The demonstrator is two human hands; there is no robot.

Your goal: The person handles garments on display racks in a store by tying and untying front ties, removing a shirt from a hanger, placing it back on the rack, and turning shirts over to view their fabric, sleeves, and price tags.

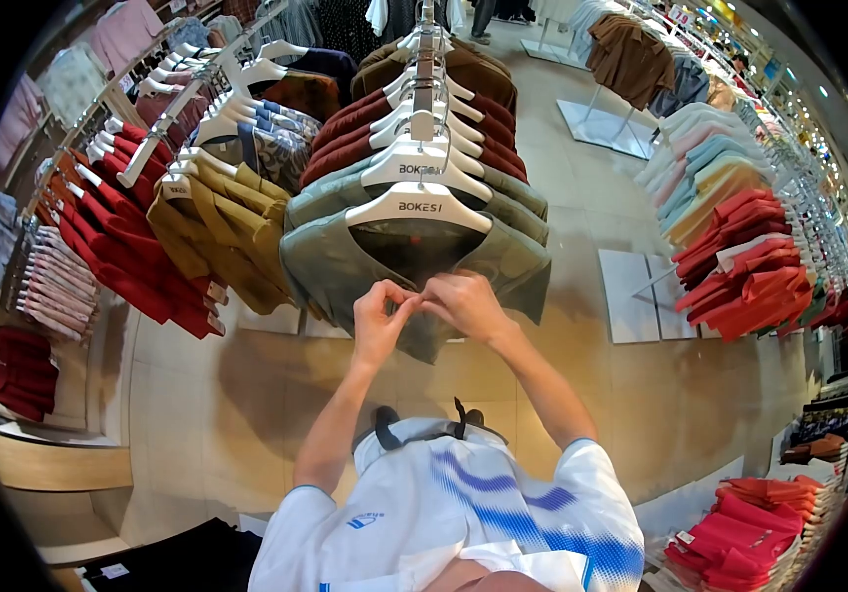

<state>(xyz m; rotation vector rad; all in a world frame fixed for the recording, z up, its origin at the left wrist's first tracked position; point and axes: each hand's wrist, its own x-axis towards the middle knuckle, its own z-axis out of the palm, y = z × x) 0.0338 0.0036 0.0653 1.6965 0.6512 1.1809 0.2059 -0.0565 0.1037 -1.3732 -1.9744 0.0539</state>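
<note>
A grey-green shirt hangs at the front of the rail on a white hanger lettered BOKESI. My left hand is closed in a pinch at the low point of its neck opening. Beside it, my right hand pinches the shirt's front edge at the same spot, and the fingertips of both hands nearly meet. Whatever small part lies between the fingers is hidden. The dark inside of the collar shows above my hands. Directly behind hangs another grey-green shirt on a similar hanger.
Dark red garments hang farther back on this rail. To the left, mustard jackets and red clothes hang on another rack. Across the tiled floor, red tops hang at right. Folded pink clothes lie at lower right.
</note>
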